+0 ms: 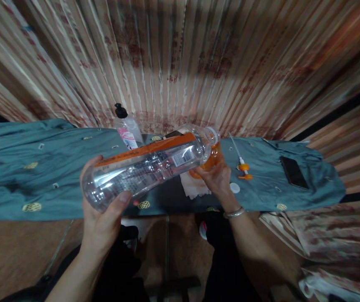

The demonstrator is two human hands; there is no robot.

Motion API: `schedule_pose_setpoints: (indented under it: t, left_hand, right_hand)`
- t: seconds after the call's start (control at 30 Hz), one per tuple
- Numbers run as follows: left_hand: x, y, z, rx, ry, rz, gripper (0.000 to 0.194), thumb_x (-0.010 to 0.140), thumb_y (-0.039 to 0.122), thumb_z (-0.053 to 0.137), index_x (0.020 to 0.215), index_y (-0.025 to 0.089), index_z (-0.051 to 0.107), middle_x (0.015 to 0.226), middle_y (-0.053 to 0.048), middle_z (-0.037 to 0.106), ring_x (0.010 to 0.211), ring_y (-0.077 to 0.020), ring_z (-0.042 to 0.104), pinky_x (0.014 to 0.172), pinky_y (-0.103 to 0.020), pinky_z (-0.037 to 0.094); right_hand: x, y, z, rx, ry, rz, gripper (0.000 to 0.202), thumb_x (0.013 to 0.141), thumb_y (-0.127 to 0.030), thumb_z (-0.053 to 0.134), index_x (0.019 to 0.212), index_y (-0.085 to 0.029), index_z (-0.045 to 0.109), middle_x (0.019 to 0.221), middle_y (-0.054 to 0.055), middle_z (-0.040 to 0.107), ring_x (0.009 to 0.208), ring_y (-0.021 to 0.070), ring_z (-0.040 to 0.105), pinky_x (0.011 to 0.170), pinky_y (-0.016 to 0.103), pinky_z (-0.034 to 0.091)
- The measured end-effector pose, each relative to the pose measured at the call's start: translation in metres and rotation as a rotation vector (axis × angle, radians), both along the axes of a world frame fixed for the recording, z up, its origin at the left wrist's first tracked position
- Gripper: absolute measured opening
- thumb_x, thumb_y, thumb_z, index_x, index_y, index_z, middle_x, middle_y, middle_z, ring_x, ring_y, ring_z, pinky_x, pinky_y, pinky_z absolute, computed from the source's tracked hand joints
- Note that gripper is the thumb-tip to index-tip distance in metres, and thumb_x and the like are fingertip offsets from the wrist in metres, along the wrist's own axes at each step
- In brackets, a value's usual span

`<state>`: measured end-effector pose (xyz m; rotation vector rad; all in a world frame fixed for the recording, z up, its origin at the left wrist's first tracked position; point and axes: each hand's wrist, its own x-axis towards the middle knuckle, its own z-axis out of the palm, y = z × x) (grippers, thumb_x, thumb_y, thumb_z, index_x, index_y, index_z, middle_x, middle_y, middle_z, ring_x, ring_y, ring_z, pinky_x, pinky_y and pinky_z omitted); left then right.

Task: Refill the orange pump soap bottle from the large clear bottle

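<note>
My left hand (104, 214) is wrapped round the base of a large clear bottle (145, 170) with an orange label and a barcode. The bottle is tilted, its neck toward the right, where it meets the mouth of a second bottle (213, 157) that holds orange liquid. My right hand (216, 176) grips that second bottle, partly behind the clear one. A white cloth or tissue (195, 188) lies beneath it. An orange pump head with a white tube (244, 170) and a round white cap (235, 188) lie just to the right.
A clear bottle with a black top and pink label (129, 133) stands at the back, left of centre. A black phone (293, 172) lies at the right on the green cloth-covered table (66, 167). Pleated curtains (173, 63) hang behind.
</note>
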<state>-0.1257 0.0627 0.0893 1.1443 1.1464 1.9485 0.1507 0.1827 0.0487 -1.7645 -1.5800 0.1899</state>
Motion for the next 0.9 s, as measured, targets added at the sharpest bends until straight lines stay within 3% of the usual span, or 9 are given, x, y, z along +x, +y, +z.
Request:
schedule_pose_setpoints:
  t: [0.2,0.4,0.9]
  left_hand:
    - [-0.0010,-0.0009,-0.0003,0.004,-0.025,0.013,0.082,0.072,0.039,0.105,0.147,0.034,0.073,0.117,-0.004,0.075,0.074,-0.0193,0.075,0.050,-0.027,0.065]
    - [0.0003,0.0007,0.0035,0.057,-0.036,-0.038,0.078,0.073,0.035,0.107,0.145,0.036,0.076,0.112,-0.003,0.079,0.063,-0.0176,0.074,0.044,-0.029,0.066]
    - [0.0013,0.0009,0.0056,0.050,-0.084,-0.008,0.081,0.065,0.034,0.111,0.140,0.036,0.081,0.110,-0.001,0.080,0.066,-0.0181,0.077,0.043,-0.027,0.065]
  right_hand:
    - [-0.0008,-0.0001,0.0012,0.003,0.006,0.004,0.074,0.072,-0.059,0.092,0.129,-0.020,0.066,0.116,0.020,0.088,0.101,0.0407,0.087,0.082,0.044,0.069]
    - [-0.0015,-0.0002,0.0005,0.009,-0.002,0.011,0.073,0.075,-0.064,0.088,0.129,-0.020,0.065,0.116,0.020,0.088,0.101,0.0406,0.088,0.083,0.045,0.069]
    - [0.0015,0.0015,-0.0054,0.036,-0.029,0.007,0.073,0.074,-0.063,0.091,0.128,-0.021,0.065,0.114,0.019,0.089,0.098,0.0393,0.087,0.083,0.044,0.069]
